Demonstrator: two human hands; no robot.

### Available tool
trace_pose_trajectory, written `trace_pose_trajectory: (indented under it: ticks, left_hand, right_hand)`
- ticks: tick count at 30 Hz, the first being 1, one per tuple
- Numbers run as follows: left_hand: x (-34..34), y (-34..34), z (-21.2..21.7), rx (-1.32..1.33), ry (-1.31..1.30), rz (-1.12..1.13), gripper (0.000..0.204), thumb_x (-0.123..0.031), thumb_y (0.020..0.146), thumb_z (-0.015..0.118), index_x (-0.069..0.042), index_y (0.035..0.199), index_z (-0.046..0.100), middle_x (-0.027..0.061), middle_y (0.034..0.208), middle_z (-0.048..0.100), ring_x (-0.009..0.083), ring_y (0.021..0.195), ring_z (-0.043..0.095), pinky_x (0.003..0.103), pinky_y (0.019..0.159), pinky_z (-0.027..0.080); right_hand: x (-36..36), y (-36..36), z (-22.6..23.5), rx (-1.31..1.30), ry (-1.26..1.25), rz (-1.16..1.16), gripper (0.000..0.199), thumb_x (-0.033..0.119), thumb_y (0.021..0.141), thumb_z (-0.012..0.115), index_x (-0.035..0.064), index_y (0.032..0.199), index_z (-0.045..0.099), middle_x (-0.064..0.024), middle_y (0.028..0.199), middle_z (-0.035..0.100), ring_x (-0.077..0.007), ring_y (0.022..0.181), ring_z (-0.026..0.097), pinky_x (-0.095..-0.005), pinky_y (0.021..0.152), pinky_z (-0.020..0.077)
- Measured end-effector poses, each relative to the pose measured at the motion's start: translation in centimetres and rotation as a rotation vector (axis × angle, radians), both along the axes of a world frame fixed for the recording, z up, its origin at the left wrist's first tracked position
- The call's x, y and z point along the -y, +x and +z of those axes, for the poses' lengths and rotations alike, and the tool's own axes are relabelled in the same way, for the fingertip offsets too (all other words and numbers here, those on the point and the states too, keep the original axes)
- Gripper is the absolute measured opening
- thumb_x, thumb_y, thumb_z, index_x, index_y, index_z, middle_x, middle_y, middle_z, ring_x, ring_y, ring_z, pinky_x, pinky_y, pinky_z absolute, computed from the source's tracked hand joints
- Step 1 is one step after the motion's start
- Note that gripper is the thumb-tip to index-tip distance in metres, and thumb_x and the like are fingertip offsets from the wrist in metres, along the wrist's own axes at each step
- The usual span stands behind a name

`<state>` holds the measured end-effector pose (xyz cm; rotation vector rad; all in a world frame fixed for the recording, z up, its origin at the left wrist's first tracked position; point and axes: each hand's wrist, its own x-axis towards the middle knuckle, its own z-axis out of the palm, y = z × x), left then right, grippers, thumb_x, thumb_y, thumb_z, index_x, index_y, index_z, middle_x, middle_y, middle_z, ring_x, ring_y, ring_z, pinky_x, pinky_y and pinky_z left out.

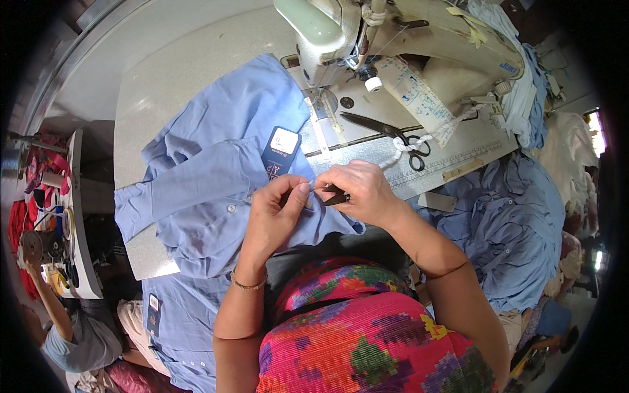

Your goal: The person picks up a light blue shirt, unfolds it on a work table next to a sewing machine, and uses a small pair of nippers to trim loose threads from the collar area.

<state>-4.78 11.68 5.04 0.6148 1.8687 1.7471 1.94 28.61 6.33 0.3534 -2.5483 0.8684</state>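
A light blue buttoned shirt [209, 170] lies folded over on the sewing table, a dark blue hang tag [282, 147] on top of it. My left hand [275, 208] is closed in a pinch over the shirt, just below the tag; whatever sits between thumb and forefinger is too small to make out. Close beside it, fingertips nearly meeting, my right hand [363, 190] is closed around small black thread snips [336, 196], their dark blades pointing left. The shirt's lower edge hangs toward my lap beneath both hands.
A sewing machine [321, 29] stands at the back. Black scissors [370, 123] with a white-wrapped handle lie on its bed. Blue garments [498, 229] are heaped at right, and another tagged shirt [177, 321] hangs at lower left. Another person's arm [49, 298] reaches toward a shelf at far left.
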Motion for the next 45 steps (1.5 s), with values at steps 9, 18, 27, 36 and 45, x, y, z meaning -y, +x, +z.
trace_pose_trajectory:
  ticks: [9,18,27,36,45]
  left_hand:
    - [-0.1,0.1,0.1,-0.061,-0.044,0.011,0.015,-0.012,0.088,0.057,0.003,0.085,0.061,-0.0037,0.064,0.053,0.0024,0.059,0.044,0.02,0.052,0.037]
    - [-0.1,0.1,-0.1,-0.029,-0.006,0.047,0.019,-0.019,0.089,0.057,-0.001,0.086,0.061,-0.0031,0.066,0.056,0.0032,0.059,0.047,0.019,0.053,0.038]
    - [-0.1,0.1,0.0,-0.024,-0.012,0.046,0.016,-0.012,0.088,0.057,0.002,0.084,0.061,-0.0033,0.064,0.054,0.0021,0.06,0.045,0.019,0.053,0.038]
    - [-0.3,0.3,0.4,-0.054,-0.057,0.055,0.014,-0.009,0.087,0.057,0.003,0.083,0.061,-0.0016,0.063,0.055,0.0019,0.06,0.046,0.019,0.053,0.039]
    - [-0.2,0.3,0.4,-0.069,-0.051,0.048,0.014,-0.01,0.087,0.058,0.003,0.084,0.061,-0.0014,0.065,0.055,0.0024,0.06,0.047,0.02,0.053,0.039]
  right_hand:
    - [1.0,-0.3,-0.7,-0.073,0.018,-0.01,0.021,0.008,0.063,0.069,0.0101,0.078,0.054,-0.001,0.061,0.056,-0.0209,0.054,0.056,-0.0319,0.052,0.0403]
    - [0.2,0.7,0.0,0.065,-0.149,0.017,0.018,0.012,0.068,0.07,0.0103,0.079,0.056,-0.0046,0.066,0.06,-0.0243,0.059,0.059,-0.0352,0.053,0.0424]
    - [0.8,0.3,-0.2,-0.008,-0.003,-0.079,0.019,0.013,0.068,0.069,0.0097,0.083,0.057,-0.0042,0.071,0.061,-0.0237,0.063,0.06,-0.0344,0.056,0.0432]
    - [1.7,0.2,-0.2,-0.068,0.181,-0.097,0.025,0.014,0.062,0.068,0.0086,0.077,0.05,-0.0041,0.065,0.052,-0.0232,0.063,0.057,-0.0348,0.056,0.0413]
    - [1.9,-0.2,-0.8,-0.144,0.065,-0.189,0.021,0.011,0.062,0.067,0.0075,0.074,0.05,-0.0067,0.064,0.053,-0.026,0.059,0.055,-0.0367,0.054,0.0405]
